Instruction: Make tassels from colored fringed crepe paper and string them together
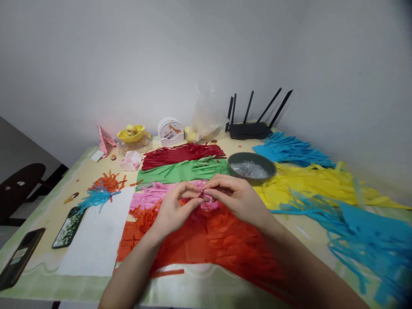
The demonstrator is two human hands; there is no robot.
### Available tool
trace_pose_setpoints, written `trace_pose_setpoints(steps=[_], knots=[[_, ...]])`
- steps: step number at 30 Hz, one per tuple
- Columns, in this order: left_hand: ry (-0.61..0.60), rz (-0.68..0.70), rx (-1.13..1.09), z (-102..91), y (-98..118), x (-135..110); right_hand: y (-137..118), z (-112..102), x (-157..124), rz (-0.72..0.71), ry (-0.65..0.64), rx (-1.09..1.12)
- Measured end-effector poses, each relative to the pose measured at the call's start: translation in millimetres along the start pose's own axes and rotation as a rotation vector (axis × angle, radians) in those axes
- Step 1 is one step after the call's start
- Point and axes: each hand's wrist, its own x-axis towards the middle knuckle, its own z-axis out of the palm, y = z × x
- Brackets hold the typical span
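Note:
My left hand [175, 208] and my right hand [233, 197] meet over the middle of the table, fingertips pinched together on a small dark red paper piece [201, 194]. Both hands hover above the orange-red paper strips [212, 240] and just in front of the pink strips [149, 198]. Behind those lie green strips [180, 171] and dark red strips [182, 153]. A grey bowl [251, 159] with something clear and shiny inside stands just beyond my right hand.
Yellow strips [315, 182] and blue strips [370, 240] fill the right side. A white sheet [93, 240], two phones [67, 227] [19, 259] and a small orange and blue scrap pile [103, 189] lie left. A router [254, 128], a plastic bag, a round tin and a yellow dish stand by the wall.

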Motion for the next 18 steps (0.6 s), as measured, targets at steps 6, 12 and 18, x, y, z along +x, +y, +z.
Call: trace_pose_setpoints(steps=[6, 12, 18], knots=[[-0.125, -0.152, -0.231, -5.7, -4.6, 5.2, -5.8, -1.5, -3.1, -0.101, -0.006, -0.027], [-0.105, -0.194, -0.311, -6.9, -9.0, 3.0, -13.6, -7.2, -6.8, -0.095, 0.111, 0.008], [-0.027, -0.162, -0.165, -6.3, -1.6, -15.3, -22.0, -0.7, -13.6, -0.067, 0.151, 0.033]])
